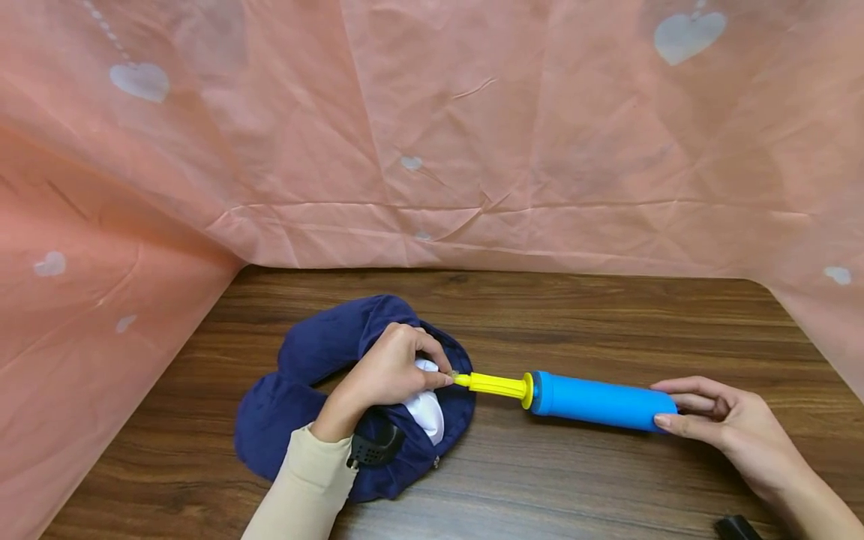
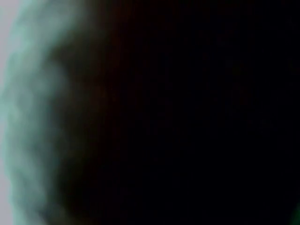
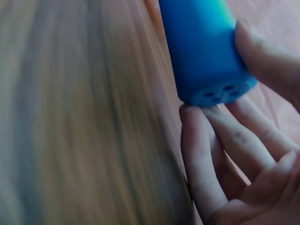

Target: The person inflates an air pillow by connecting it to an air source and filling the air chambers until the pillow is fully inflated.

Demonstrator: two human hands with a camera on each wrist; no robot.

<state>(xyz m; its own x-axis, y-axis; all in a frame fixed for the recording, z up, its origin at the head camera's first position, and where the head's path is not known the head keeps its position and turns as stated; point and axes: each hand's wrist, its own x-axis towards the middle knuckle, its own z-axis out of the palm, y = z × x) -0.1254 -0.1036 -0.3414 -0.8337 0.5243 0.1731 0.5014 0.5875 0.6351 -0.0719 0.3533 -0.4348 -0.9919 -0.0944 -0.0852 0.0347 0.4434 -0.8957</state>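
Observation:
A navy U-shaped neck pillow [image 1: 331,334] lies under my left hand [image 1: 394,367], with a white inner part [image 1: 427,414] showing through an opening in its cover. The left thumb and fingers pinch a small clear valve beside that white part. Against the valve sits the tip of the yellow nozzle [image 1: 498,385] of a blue hand pump [image 1: 601,401]. My right hand [image 1: 739,431] holds the pump's far end between thumb and fingers; in the right wrist view small holes show in the blue end [image 3: 218,93]. The left wrist view is nearly all dark.
The dark wooden table [image 1: 574,315] extends around the pillow and pump. Pink cloth [image 1: 432,112] with pale hearts hangs behind and at both sides. A black object [image 1: 736,527] lies at the bottom right edge.

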